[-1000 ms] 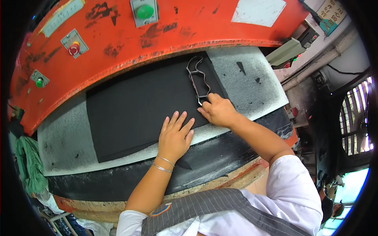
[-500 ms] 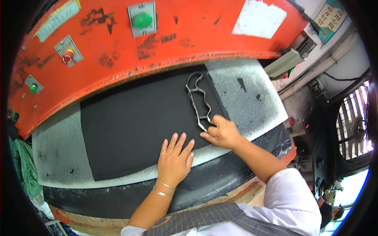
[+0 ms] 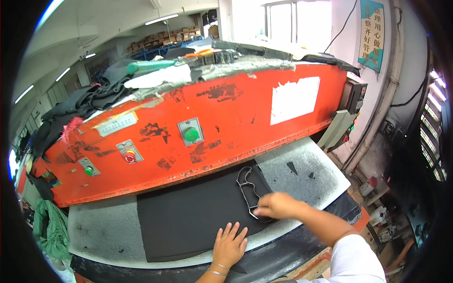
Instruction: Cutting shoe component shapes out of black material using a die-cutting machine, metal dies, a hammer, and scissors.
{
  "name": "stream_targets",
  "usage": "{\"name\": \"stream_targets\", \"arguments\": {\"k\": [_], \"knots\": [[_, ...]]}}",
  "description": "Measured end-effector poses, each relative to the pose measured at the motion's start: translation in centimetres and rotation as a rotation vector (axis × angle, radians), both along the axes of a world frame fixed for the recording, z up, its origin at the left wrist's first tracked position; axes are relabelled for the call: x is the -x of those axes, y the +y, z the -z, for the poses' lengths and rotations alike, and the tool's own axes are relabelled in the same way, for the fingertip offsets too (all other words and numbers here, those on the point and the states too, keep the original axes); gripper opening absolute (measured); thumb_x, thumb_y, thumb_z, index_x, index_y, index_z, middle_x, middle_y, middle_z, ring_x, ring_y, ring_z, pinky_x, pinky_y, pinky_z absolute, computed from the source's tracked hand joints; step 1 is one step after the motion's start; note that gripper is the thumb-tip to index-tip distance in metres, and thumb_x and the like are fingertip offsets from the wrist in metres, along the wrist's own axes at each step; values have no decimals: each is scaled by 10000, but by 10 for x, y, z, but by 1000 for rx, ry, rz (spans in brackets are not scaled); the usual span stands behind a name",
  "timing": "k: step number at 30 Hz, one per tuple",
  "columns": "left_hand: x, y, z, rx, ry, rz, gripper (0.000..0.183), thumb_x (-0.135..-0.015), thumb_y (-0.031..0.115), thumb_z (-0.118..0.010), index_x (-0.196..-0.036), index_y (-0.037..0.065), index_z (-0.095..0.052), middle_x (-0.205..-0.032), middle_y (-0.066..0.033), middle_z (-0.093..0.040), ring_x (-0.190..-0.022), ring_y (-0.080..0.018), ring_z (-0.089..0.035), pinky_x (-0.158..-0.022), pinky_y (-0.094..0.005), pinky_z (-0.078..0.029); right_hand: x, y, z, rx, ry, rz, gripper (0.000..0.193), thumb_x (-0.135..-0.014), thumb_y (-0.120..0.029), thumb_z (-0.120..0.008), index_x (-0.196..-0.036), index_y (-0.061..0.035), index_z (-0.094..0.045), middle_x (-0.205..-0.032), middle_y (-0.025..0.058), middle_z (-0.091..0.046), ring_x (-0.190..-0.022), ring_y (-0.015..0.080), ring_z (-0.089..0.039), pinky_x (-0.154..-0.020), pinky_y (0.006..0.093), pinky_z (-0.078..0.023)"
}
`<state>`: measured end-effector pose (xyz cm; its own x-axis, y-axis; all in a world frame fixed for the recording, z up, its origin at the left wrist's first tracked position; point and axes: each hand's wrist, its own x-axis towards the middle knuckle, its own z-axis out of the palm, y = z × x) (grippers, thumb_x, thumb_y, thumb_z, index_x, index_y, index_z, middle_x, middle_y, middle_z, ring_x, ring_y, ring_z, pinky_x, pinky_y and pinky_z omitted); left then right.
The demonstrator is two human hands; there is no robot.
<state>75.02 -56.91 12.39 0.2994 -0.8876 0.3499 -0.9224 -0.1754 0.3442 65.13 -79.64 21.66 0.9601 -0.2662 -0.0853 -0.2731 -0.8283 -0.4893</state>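
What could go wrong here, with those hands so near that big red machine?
Fingers might get pinched if the red machine came down: the right hand is close to its lower edge.
The metal frame could slip out of place if bumped, as it lies loose-looking on the black sheet, right by that hand.
Dark cloth heaped on the machine might slide off.

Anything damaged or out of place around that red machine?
The white paper on the red front looks torn along its ragged upper edge. Dark patches mar the paint. A pointed black scrap lies on the grey board, right of the black sheet, perhaps an offcut.
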Motion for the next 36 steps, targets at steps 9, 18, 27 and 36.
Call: {"name": "stream_targets", "arguments": {"k": [9,18,27,36], "knots": [[-13,-9,2,34,47,-2,318,-898,243,-578,-1201,177,-650,-1314,-99,-572,-1254,-320,-495,-1044,-507,-364,-218,42,-284,-1367,-687,-31,831,-951,-601,-401,-1429,51,-211,-1225,345,-511,-1081,380,-607,-897,483,-526],[-31,-7,8,7,157,-20,290,-916,221,-557,-1176,147,-663,-1317,-90,-578,-1287,-300,-469,-1083,-484,-333,-343,67,-303,-1337,-639,364,643,-952,-365,-557,-1417,-19,-279,-1271,313,-500,-1053,459,-609,-816,544,-565],[-27,-11,17,67,226,48,293,-916,178,-518,-1166,123,-662,-1315,-97,-577,-1288,-303,-467,-1103,-476,-310,-378,35,-311,-1342,-774,424,156,-830,-173,-656,-786,-49,-573,-690,104,-578,-478,175,-533,-401,335,-484],[-49,-2,25,101,117,-32,244,-880,161,-579,-1085,83,-689,-1236,-127,-612,-1217,-337,-511,-1066,-501,-346,-221,48,-283,-1262,-808,-236,310,-895,-205,-588,-1140,-20,-544,-848,150,-629,-761,222,-643,-697,385,-565]]}}
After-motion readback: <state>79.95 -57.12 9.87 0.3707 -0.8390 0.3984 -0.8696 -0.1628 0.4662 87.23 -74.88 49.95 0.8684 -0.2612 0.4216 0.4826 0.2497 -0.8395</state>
